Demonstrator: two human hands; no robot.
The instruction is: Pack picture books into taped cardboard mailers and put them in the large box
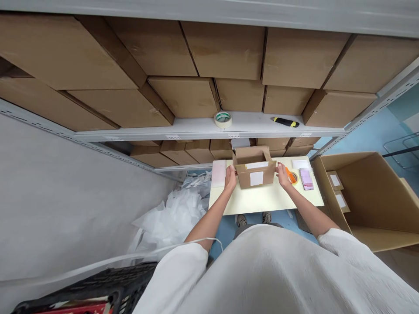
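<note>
A small cardboard box (244, 179) with its top flaps open stands on a pale yellow tabletop (258, 200). A white label is on its near face, and a white strip runs along its upper edge. My left hand (230, 179) grips the box's left side, its fingertips partly hidden by the box. At the right side, my right hand (282, 172) is closed against the box's edge with bent fingers. Just beyond that hand lies an orange tape dispenser (291, 175). A pinkish-white stack of sheets (218, 173) is by my left hand.
Shelves of brown cartons (225, 48) rise in front, with a tape roll (223, 119) and a utility knife (285, 122) on one ledge. A large open carton (382, 192) holding small labelled boxes stands right. White crumpled sheets (176, 213) and a black crate (131, 279) are left.
</note>
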